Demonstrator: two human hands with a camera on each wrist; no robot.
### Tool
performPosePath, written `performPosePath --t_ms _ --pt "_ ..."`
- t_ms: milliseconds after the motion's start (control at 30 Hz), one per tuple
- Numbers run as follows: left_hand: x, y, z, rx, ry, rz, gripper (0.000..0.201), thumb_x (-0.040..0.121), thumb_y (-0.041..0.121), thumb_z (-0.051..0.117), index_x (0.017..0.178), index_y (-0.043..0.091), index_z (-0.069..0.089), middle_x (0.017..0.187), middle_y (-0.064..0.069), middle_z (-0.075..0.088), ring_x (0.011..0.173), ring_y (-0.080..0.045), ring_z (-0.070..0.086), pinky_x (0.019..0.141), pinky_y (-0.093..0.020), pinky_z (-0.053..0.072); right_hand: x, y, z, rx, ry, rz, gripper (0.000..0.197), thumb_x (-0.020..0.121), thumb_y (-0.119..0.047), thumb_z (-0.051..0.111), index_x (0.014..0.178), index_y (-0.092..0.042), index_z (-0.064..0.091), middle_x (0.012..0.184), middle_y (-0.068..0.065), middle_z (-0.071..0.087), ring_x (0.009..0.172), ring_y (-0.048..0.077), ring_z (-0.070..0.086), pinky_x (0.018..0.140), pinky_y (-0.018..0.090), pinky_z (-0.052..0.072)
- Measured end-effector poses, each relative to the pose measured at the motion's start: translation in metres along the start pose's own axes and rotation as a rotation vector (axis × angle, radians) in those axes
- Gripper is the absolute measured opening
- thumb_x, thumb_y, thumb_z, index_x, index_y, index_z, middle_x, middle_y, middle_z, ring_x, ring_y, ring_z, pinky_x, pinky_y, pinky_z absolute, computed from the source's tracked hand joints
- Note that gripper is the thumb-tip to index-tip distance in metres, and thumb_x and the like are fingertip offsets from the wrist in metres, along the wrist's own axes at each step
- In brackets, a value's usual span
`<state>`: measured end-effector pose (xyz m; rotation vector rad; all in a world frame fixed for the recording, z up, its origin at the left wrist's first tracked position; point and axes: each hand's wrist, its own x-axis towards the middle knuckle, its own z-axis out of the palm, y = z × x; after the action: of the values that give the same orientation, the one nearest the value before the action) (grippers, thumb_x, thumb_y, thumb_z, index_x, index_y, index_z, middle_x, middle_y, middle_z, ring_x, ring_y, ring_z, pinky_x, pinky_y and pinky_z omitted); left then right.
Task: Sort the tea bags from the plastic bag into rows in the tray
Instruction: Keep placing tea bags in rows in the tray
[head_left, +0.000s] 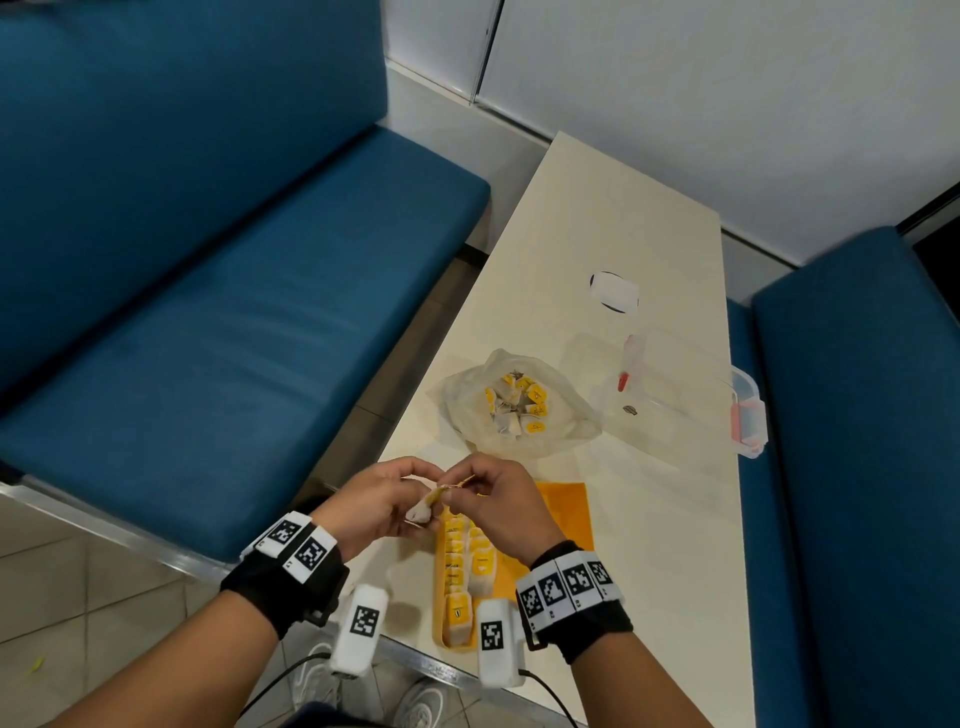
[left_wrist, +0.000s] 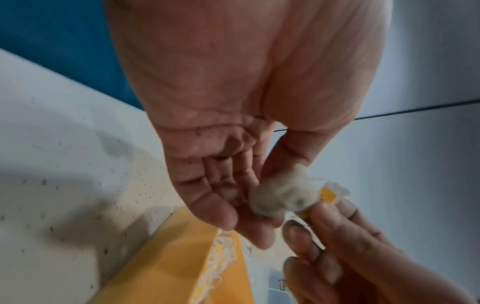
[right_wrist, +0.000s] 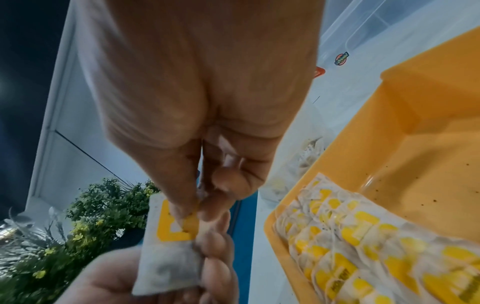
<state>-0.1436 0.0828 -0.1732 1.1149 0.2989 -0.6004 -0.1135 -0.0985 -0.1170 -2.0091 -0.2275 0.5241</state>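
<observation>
Both hands raised above near edge of cream bench (head_left: 623, 218). Left hand (head_left: 374, 501) cradles a white paper tea bag with yellow tag (head_left: 422, 512); its grip is curled round the pouch. Right hand (head_left: 496, 499) pinches the yellow tag end, thumb against forefinger. Below the hands: rectangular yellow plastic tray (head_left: 569, 512), two rows of tea bags (head_left: 470, 558) filling its left side, right side bare. Beyond the tray, crumpled clear plastic bag (head_left: 550, 415) with loose tea bags inside. Clear plastic lidded box (head_left: 685, 395) just right of the bag.
</observation>
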Motion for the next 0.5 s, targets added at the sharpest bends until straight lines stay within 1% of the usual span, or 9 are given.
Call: performPosePath --t_ms 67,167,200,267,300,333,367,433,500 --pt "0.000 0.001 -0.001 0.127 0.087 0.006 0.023 0.088 0.000 0.060 0.108 0.007 0.068 0.086 -0.012 0.072 0.077 -0.025 0.070 0.065 -0.031 0.055 0.002 -0.001 -0.001 0.002 0.001 0.037 0.005 0.084 -0.008 0.075 0.086 -0.011 0.071 0.070 0.005 0.068 0.062 0.013 0.063 0.058 0.023 0.049" --pt "0.001 -0.002 -0.012 0.415 0.285 0.084 0.030 0.089 -0.007 0.057 0.099 0.017 0.071 0.088 -0.005 0.072 0.075 -0.016 0.068 0.064 -0.028 0.051 0.006 -0.001 -0.003 -0.094 0.019 0.055 0.011 0.082 -0.015 0.078 0.080 -0.018 0.068 0.073 0.011 0.069 0.061 0.016 0.063 0.061 0.033 0.054" --pt "0.000 -0.003 -0.016 0.471 0.291 0.144 0.037 0.087 -0.010 0.060 0.101 0.022 0.072 0.094 -0.001 0.073 0.079 -0.015 0.067 0.066 -0.027 0.052 0.007 -0.002 -0.003 -0.099 0.009 0.057 0.013 0.082 -0.015 0.079 0.078 -0.019 0.067 0.074 0.011 0.069 0.061 0.016 0.063 0.062 0.034 0.055" --pt "-0.004 -0.002 -0.017 0.533 0.200 0.276 0.049 0.084 -0.009 0.068 0.112 0.031 0.071 0.111 0.008 0.071 0.092 -0.010 0.066 0.074 -0.024 0.056 0.008 -0.004 -0.004 -0.086 -0.004 0.054 0.017 0.082 -0.011 0.078 0.077 -0.022 0.066 0.071 0.008 0.067 0.060 0.017 0.064 0.064 0.036 0.056" --pt "-0.007 0.000 -0.013 0.566 0.147 0.330 0.049 0.084 -0.003 0.073 0.116 0.033 0.070 0.116 0.012 0.069 0.098 -0.007 0.065 0.078 -0.025 0.057 0.008 -0.005 -0.005 -0.083 -0.008 0.048 0.019 0.082 -0.010 0.078 0.076 -0.023 0.066 0.071 0.006 0.066 0.060 0.017 0.064 0.064 0.036 0.057" --pt "-0.007 0.002 -0.009 0.598 0.114 0.377 0.043 0.084 0.005 0.079 0.116 0.033 0.071 0.118 0.015 0.068 0.102 -0.005 0.064 0.080 -0.024 0.057 0.008 -0.006 -0.006 -0.083 -0.012 0.042 0.020 0.081 -0.009 0.078 0.076 -0.024 0.067 0.070 0.006 0.066 0.060 0.016 0.063 0.065 0.036 0.057" --pt "-0.007 0.002 -0.005 0.616 0.108 0.418 0.033 0.084 0.015 0.082 0.112 0.030 0.074 0.114 0.014 0.069 0.101 -0.006 0.065 0.079 -0.022 0.055 0.008 -0.006 -0.006 -0.083 -0.018 0.037 0.019 0.081 -0.009 0.078 0.077 -0.024 0.068 0.071 0.009 0.067 0.061 0.015 0.062 0.066 0.038 0.057" --pt "-0.004 0.003 0.002 0.600 0.148 0.463 0.012 0.084 0.027 0.082 0.095 0.024 0.078 0.098 0.008 0.073 0.090 -0.009 0.068 0.075 -0.021 0.052 0.007 -0.006 -0.006 -0.069 -0.008 0.029 0.012 0.079 -0.011 0.079 0.080 -0.021 0.072 0.077 0.012 0.070 0.064 0.016 0.061 0.068 0.041 0.057" --pt "-0.001 0.003 0.008 0.574 0.200 0.468 0.008 0.084 0.028 0.081 0.084 0.021 0.077 0.085 0.003 0.075 0.081 -0.010 0.069 0.074 -0.024 0.053 0.004 -0.005 -0.007 -0.023 0.035 0.034 0.010 0.077 -0.013 0.080 0.084 -0.016 0.073 0.081 0.012 0.071 0.066 0.017 0.062 0.068 0.040 0.057"
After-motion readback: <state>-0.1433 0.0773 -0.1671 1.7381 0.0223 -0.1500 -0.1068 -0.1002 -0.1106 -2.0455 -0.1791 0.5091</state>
